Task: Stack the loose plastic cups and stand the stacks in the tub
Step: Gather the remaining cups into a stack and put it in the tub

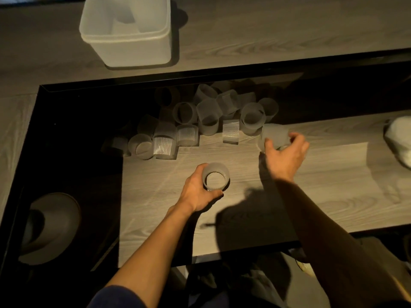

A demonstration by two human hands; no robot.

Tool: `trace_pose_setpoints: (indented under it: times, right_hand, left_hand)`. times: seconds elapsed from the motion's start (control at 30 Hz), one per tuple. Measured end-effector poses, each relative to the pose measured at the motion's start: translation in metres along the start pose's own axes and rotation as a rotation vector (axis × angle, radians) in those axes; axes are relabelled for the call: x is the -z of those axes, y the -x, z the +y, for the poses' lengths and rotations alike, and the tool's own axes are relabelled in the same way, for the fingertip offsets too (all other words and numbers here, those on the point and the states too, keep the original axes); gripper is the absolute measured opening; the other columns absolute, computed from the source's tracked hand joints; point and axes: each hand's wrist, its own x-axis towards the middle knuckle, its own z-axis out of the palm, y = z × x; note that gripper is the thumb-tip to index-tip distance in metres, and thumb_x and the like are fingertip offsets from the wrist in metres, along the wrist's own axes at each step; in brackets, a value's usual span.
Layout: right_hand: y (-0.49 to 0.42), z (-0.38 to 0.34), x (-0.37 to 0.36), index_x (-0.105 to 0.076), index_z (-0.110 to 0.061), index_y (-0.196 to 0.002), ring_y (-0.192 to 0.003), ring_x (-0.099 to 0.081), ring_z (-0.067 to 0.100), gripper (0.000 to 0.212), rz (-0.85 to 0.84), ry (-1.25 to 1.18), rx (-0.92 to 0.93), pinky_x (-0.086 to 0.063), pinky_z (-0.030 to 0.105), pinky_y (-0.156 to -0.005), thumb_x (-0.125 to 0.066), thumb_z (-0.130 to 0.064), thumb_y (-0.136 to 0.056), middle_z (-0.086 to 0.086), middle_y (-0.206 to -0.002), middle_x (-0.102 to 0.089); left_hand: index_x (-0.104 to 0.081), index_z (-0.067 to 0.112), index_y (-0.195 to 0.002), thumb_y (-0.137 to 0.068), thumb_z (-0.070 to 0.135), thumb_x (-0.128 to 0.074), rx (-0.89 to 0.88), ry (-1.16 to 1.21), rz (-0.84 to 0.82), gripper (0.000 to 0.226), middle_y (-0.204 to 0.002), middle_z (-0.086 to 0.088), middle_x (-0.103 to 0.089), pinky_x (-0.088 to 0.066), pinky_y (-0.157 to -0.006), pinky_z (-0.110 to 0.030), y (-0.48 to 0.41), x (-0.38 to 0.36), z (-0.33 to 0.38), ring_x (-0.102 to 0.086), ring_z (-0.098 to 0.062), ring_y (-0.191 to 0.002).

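Observation:
Several frosted and ribbed plastic cups (209, 116) lie in a loose heap across the back of the wooden table (311, 196). My left hand (198, 192) grips an upright cup stack (215, 175) near the table's middle, open mouth up. My right hand (287, 154) is closed around a single frosted cup (274, 133) held tilted at the right end of the heap. The translucent white tub (126, 38) stands on the far surface, with a cup stack (138, 16) leaning inside it.
A black frame (66, 130) borders the table at the left and back. A round grey object (51, 227) sits low on the left. Something white (400, 141) lies at the right edge. Bare wood stretches in front of the heap.

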Motion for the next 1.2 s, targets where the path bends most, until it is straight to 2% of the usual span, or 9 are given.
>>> trace_pose_setpoints:
  times: [0.2,0.3,0.47,0.6,0.77,0.87,1.0,1.13,1.2]
  right_hand:
    - [-0.036,0.007,0.001,-0.030,-0.014,-0.155,-0.140,-0.037,0.031,0.094,-0.122,0.148,-0.022,-0.037,0.048,-0.114,-0.079,-0.048,-0.082,0.010,-0.152,-0.045]
    - [-0.043,0.012,-0.002,-0.032,-0.018,-0.155,-0.136,-0.042,0.030,0.089,-0.207,0.162,-0.002,-0.041,0.048,-0.110,-0.078,-0.045,-0.084,0.009,-0.144,-0.053]
    - [-0.044,0.012,-0.001,-0.040,-0.016,-0.151,-0.134,-0.043,0.026,0.077,-0.151,0.141,0.010,-0.041,0.046,-0.111,-0.074,-0.042,-0.087,0.007,-0.141,-0.054]
    - [-0.021,0.001,0.011,-0.037,-0.016,-0.152,-0.125,-0.046,0.015,0.078,-0.096,-0.039,0.066,-0.045,0.035,-0.105,-0.076,-0.034,-0.087,0.003,-0.141,-0.044]
    - [0.038,0.007,0.016,-0.045,-0.012,-0.146,-0.104,-0.051,0.002,0.076,-0.490,-0.243,0.290,-0.050,0.010,-0.082,-0.081,-0.019,-0.081,-0.007,-0.126,-0.038]
    - [0.064,0.024,0.011,-0.051,-0.012,-0.140,-0.109,-0.053,-0.003,0.072,-0.704,-0.203,0.408,-0.049,0.010,-0.081,-0.082,-0.018,-0.074,-0.008,-0.121,-0.047]
    - [0.070,0.029,0.009,-0.055,-0.015,-0.133,-0.104,-0.056,0.003,0.068,-0.723,-0.164,0.443,-0.052,0.017,-0.083,-0.075,-0.025,-0.069,-0.008,-0.117,-0.051]
    - [0.066,0.027,0.012,-0.054,-0.013,-0.132,-0.102,-0.052,0.008,0.067,-0.741,-0.027,0.548,-0.044,0.013,-0.089,-0.078,-0.024,-0.071,-0.007,-0.115,-0.048]
    - [0.067,0.026,0.011,-0.053,-0.013,-0.134,-0.105,-0.050,0.010,0.068,-0.732,0.051,0.618,-0.044,0.019,-0.091,-0.076,-0.029,-0.072,-0.005,-0.116,-0.048]
  left_hand:
    - [-0.040,0.028,-0.141,-0.065,0.028,-0.091,-0.009,-0.029,-0.037,0.091,-0.118,0.006,-0.060,-0.045,-0.089,-0.023,-0.006,-0.013,0.011,-0.057,-0.013,-0.106]
    - [-0.039,0.027,-0.141,-0.067,0.026,-0.090,-0.003,-0.050,-0.045,0.090,-0.116,0.006,-0.059,-0.045,-0.088,-0.024,-0.005,-0.016,0.016,-0.057,-0.013,-0.103]
    - [-0.040,0.027,-0.141,-0.068,0.024,-0.090,-0.001,-0.077,-0.050,0.088,-0.111,0.007,-0.059,-0.038,-0.071,-0.008,-0.003,-0.017,0.016,-0.056,-0.003,-0.089]
    - [-0.041,0.025,-0.141,-0.068,0.024,-0.090,-0.001,-0.066,-0.045,0.088,-0.112,0.007,-0.059,-0.041,-0.082,-0.019,-0.004,-0.020,0.018,-0.056,-0.011,-0.099]
    - [-0.043,0.026,-0.137,-0.067,0.023,-0.090,0.003,-0.056,-0.047,0.084,-0.106,0.008,-0.061,-0.040,-0.072,-0.010,-0.005,-0.024,0.019,-0.057,-0.008,-0.090]
    - [-0.046,0.027,-0.130,-0.065,0.027,-0.091,-0.003,-0.025,-0.054,0.080,-0.105,0.011,-0.062,-0.044,-0.072,-0.011,-0.005,-0.026,0.017,-0.059,-0.006,-0.091]
    - [-0.047,0.029,-0.130,-0.062,0.033,-0.092,-0.005,0.012,-0.044,0.081,-0.109,0.013,-0.062,-0.045,-0.076,-0.014,-0.002,-0.024,0.015,-0.059,-0.004,-0.098]
    - [-0.047,0.029,-0.133,-0.062,0.031,-0.091,-0.021,0.026,-0.038,0.083,-0.110,0.013,-0.063,-0.045,-0.069,-0.008,0.001,-0.023,0.015,-0.060,-0.002,-0.096]
    - [-0.048,0.029,-0.132,-0.065,0.025,-0.089,-0.009,0.030,-0.046,0.079,-0.105,0.012,-0.063,-0.047,-0.062,-0.006,0.002,-0.025,0.016,-0.061,-0.003,-0.091]
